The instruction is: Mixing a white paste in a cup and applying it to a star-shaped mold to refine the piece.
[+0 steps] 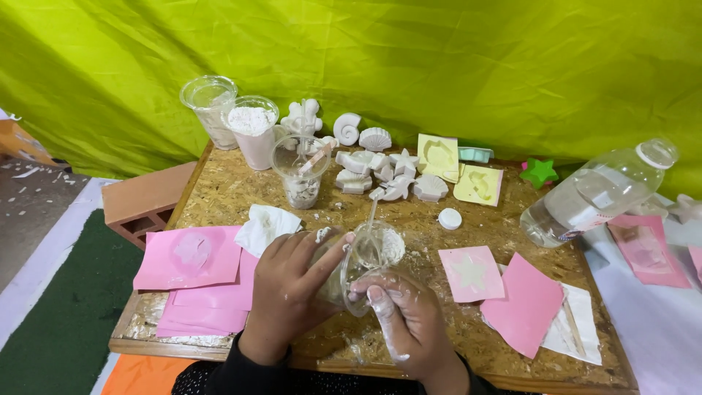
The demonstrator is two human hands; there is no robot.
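1. The left hand (289, 281) wraps around a clear plastic cup (362, 267), tilted on its side with its mouth turned toward the far edge of the board; thumb and fingers close on the cup's wall.
2. The right hand (406, 318), smeared with white paste, holds the cup from below, fingertips pressed to its rim. A thin white stick (371, 212) stands in the cup, and white paste clings inside.
3. The cup sits between both hands, just above the near middle of a chipboard tabletop (512, 351) dusted with white powder.
4. Pink paper sheets (190, 260) lie left of the hands, with a crumpled white tissue (267, 227) just beside them; more pink sheets (523, 300) lie to the right.
5. At the far left stand three more clear cups; one cup of white powder (252, 132) is nearly full.
6. White shell and starfish casts (380, 172) cluster at the back, next to yellow moulds (439, 157) and a green star mould (540, 172).
7. A clear plastic bottle (596, 194) lies tilted at the right; its white cap (450, 218) rests on the board, apart from it.
8. A yellow-green fabric backdrop (439, 66) hangs behind; a red brick (142, 201) sits by the left edge.
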